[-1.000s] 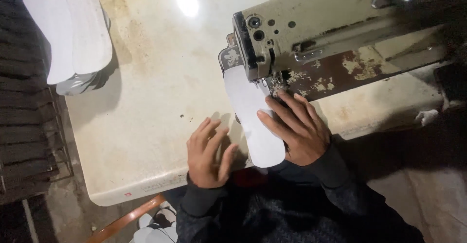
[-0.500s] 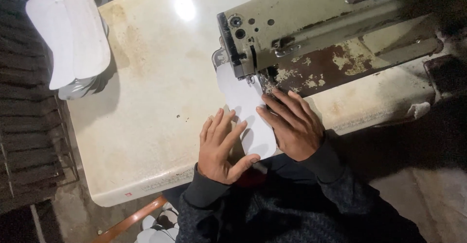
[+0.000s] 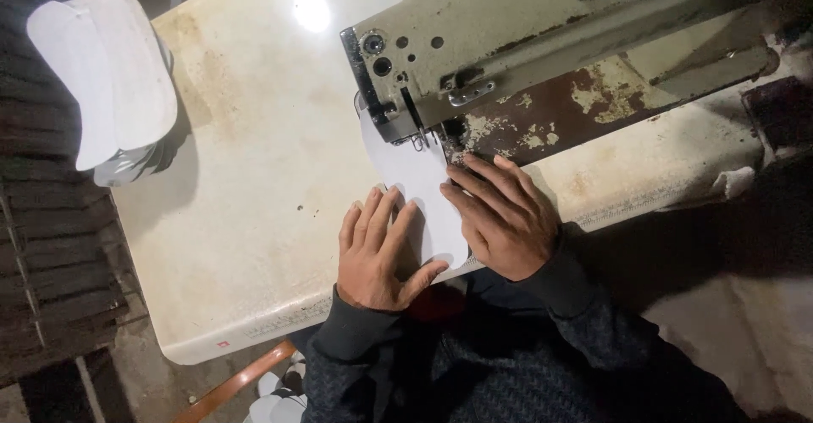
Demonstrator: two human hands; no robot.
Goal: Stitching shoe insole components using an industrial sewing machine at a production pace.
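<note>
On the pale table [image 3: 254, 220], a white fabric piece [image 3: 419, 190] lies under the needle end of the sewing machine [image 3: 508, 59]. Left hand [image 3: 377, 254] lies flat with fingers spread, pressing the piece's edge at 7 o'clock. Right hand [image 3: 504, 215] lies flat too, open, touching its edge at 4 o'clock. Neither hand grips anything. At 10 o'clock, well apart, sits a stack of white pieces [image 3: 110, 76].

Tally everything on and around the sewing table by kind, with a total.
Hands: 2, the left hand and the right hand, both flat on the white piece
Sewing machine: 1
White piece under the needle: 1
Stack of white pieces at the table's far left edge: 1
Table: 1
Total: 6
</note>
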